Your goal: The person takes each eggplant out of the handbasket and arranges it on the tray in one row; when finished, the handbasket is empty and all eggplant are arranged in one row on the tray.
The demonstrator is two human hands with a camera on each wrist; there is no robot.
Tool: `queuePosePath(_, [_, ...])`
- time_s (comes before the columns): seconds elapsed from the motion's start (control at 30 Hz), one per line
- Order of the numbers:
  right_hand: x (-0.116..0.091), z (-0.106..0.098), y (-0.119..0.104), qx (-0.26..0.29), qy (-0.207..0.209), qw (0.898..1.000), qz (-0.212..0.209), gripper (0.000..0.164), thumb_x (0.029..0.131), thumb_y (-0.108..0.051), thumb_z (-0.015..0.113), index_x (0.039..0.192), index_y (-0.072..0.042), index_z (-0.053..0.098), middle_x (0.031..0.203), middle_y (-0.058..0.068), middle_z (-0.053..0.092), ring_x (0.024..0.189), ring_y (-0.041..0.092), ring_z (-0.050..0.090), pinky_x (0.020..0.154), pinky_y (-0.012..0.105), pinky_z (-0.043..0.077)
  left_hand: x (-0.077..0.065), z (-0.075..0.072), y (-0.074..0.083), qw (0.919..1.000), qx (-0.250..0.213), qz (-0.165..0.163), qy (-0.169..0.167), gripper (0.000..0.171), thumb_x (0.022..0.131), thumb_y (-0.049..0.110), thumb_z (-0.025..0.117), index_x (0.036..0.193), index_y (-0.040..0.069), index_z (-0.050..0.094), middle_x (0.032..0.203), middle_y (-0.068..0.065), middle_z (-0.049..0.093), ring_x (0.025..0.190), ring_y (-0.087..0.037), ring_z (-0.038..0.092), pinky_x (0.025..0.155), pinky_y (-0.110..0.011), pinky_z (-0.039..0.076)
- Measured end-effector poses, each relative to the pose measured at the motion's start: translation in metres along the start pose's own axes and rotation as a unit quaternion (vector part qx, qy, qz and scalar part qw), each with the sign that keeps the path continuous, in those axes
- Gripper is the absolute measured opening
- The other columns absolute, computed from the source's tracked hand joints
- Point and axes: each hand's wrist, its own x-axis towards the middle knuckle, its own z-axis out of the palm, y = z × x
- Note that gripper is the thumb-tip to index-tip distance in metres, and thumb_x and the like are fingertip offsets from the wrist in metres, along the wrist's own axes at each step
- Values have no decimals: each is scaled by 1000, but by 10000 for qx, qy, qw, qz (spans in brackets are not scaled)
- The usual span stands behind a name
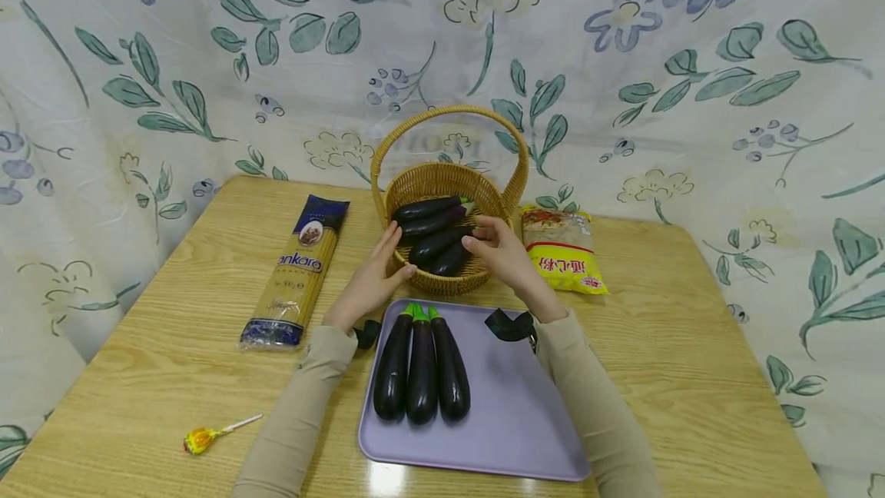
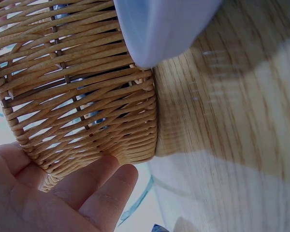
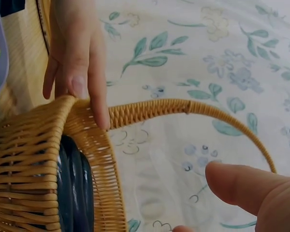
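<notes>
A wicker basket (image 1: 452, 283) with a tall handle holds several dark eggplants (image 1: 432, 210). At the basket's left side is my left hand (image 1: 369, 283); in the left wrist view its fairly straight fingers (image 2: 104, 193) touch the woven outer wall. My right hand (image 1: 508, 256) is over the basket's right rim, beside the eggplants' stem ends. In the right wrist view its thumb (image 3: 241, 186) stands apart from the basket, most fingers out of frame. Three eggplants (image 1: 422, 367) lie side by side on a lilac tray (image 1: 518, 413), green stems toward the basket.
A pack of spaghetti (image 1: 293, 275) lies left of the basket. On its right is a yellow-and-clear food packet (image 1: 563, 252). A wrapped lollipop (image 1: 200, 440) lies near the front left of the wooden table (image 1: 691, 375). Floral cloth (image 1: 415, 37) hangs behind.
</notes>
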Motion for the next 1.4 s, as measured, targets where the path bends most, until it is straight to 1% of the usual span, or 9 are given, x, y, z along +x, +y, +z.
queuePosePath(0.1, [5, -1, -2, -99, -77, 9999, 119, 58, 100, -25, 53, 151, -9, 29, 146, 21, 39, 131, 36, 45, 108, 54, 40, 0, 0, 0, 10000, 21, -8, -7, 80, 98, 48, 51, 158, 17, 8, 166, -3, -1, 150, -35, 13, 116, -60, 24])
queuePosePath(0.27, [16, 0, -2, -323, -25, 9991, 291, 59, 99, -28, 55, 151, -11, 31, 147, 21, 38, 128, 37, 47, 107, 54, 40, 0, 0, 1, 10000, 52, -32, -25, 80, 98, 48, 51, 158, 20, 6, 166, -3, -1, 150, -35, 13, 116, -60, 23])
queuePosePath(0.47, [30, 2, -3, -453, 48, 9979, 451, 59, 99, -30, 54, 150, -8, 32, 144, 22, 41, 126, 37, 47, 105, 52, 42, 0, -1, 1, 10000, 71, -50, -11, 80, 98, 47, 51, 158, 19, 7, 166, -3, -1, 150, -35, 12, 116, -60, 22])
queuePosePath(0.57, [37, 3, -2, -519, -33, 9970, 571, 59, 100, -32, 53, 149, -7, 33, 143, 22, 42, 128, 36, 46, 105, 51, 42, 1, 0, 1, 9999, 94, -60, -9, 80, 98, 47, 51, 158, 19, 7, 166, -3, -1, 150, -35, 12, 116, -60, 22])
queuePosePath(0.77, [43, 3, 1, -443, -116, 9945, 940, 57, 99, -32, 54, 148, -9, 36, 149, 21, 37, 134, 36, 43, 108, 50, 42, 1, 1, 1, 9999, 114, -32, -10, 79, 98, 44, 52, 158, 17, 7, 166, -4, -1, 150, -36, 13, 116, -59, 23])
queuePosePath(1.07, [49, 6, 5, -420, -36, 9943, 978, 58, 98, -33, 56, 148, -10, 36, 152, 20, 34, 135, 36, 41, 108, 50, 42, 1, 1, 1, 9999, 70, -73, 15, 78, 99, 42, 52, 158, 19, 7, 166, -3, -1, 150, -35, 14, 116, -60, 23])
queuePosePath(1.17, [50, 7, 7, -601, 13, 9930, 1019, 60, 98, -34, 57, 148, -10, 35, 153, 19, 33, 135, 36, 41, 110, 50, 40, 1, 1, 0, 9999, 83, -59, -9, 79, 99, 44, 52, 158, 18, 7, 166, -3, -1, 150, -35, 13, 116, -60, 23])
queuePosePath(1.4, [52, 10, 9, -1238, 91, 9870, 1025, 63, 96, -37, 58, 148, -9, 35, 155, 16, 33, 139, 34, 37, 113, 50, 35, 1, 1, -1, 10000, 84, -35, -26, 80, 98, 46, 51, 158, 16, 7, 166, -4, -2, 150, -36, 13, 115, -61, 23])
